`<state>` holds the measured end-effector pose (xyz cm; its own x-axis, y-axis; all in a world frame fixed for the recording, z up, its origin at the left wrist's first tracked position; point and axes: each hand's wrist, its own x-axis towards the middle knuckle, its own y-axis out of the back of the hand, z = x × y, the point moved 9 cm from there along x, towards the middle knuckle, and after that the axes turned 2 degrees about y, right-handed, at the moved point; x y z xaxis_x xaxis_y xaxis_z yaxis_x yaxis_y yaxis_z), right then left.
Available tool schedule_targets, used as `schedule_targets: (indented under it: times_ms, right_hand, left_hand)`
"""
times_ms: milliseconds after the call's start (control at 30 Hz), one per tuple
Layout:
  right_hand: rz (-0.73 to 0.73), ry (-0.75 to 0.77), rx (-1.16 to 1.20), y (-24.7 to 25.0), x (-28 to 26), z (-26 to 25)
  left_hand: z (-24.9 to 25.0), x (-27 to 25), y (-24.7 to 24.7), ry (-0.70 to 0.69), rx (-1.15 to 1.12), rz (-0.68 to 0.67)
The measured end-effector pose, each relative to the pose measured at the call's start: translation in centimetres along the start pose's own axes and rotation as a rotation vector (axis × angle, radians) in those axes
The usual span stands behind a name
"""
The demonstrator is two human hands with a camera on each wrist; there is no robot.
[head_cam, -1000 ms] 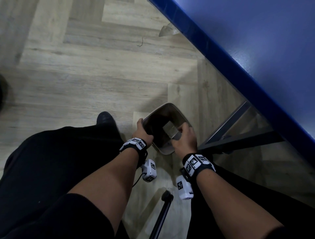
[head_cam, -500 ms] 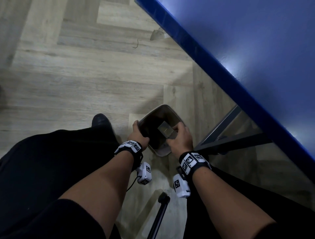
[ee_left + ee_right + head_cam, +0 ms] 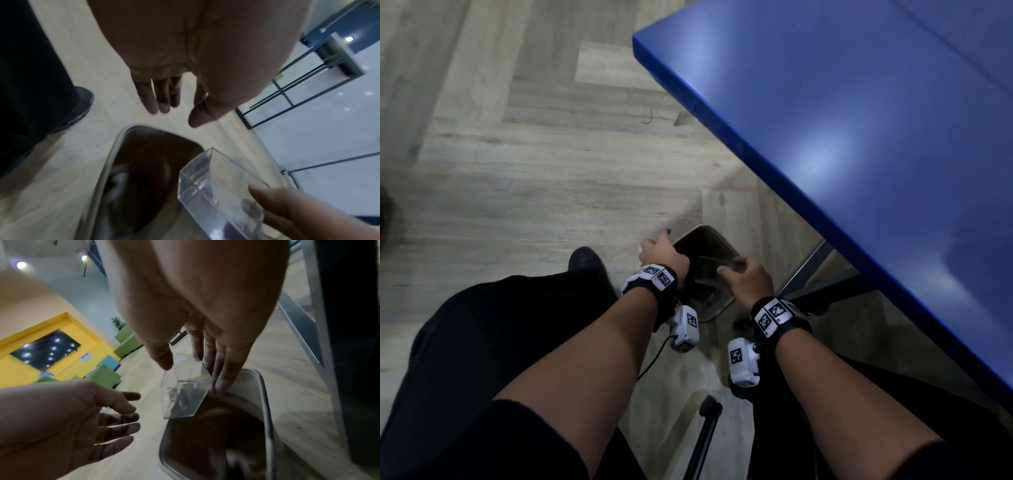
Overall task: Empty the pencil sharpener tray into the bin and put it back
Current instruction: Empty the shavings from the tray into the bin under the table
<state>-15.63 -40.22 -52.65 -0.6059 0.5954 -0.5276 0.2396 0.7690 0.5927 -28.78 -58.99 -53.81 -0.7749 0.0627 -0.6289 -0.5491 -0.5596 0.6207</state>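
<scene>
Your right hand [image 3: 197, 331] pinches the clear tray [image 3: 185, 386] btwn thumb & fingers, just above the bin [image 3: 265, 402]; left hand [image 3: 164, 91] beside the bin, fingers relaxed, holding nothing; bin contents too blurred to ID.

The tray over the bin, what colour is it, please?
Clear, see-through tray; best in the right wrist view.

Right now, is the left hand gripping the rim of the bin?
No, the left hand hangs open beside the bin, fingers straight and clear of its rim.
</scene>
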Motion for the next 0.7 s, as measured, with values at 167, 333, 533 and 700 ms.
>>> schedule_targets:
  times_ms: [167, 333, 533, 700]
  right_hand:
    - [-0.106, -0.043, 0.181, 1.2, -0.7, -1.3]
    - [-0.187, -0.015, 0.384, 3.6, -6.9, -6.8]
    - [-0.294, 0.046, 0.466, 5.1, -13.4, -11.0]
    - [-0.355, 0.17, 0.439, 7.3, -19.5, -13.0]
  left_hand:
    - [6.2, -3.0, 3.1, -0.346, 0.233, -0.275]
    - [7.9, -8.7, 6.7, -0.576, 0.571, -0.369]
    - [9.0, -15.8, 11.3, -0.726, 0.536, -0.311]
    - [10.2, -21.9, 14.5, -0.845, 0.571, -0.273]
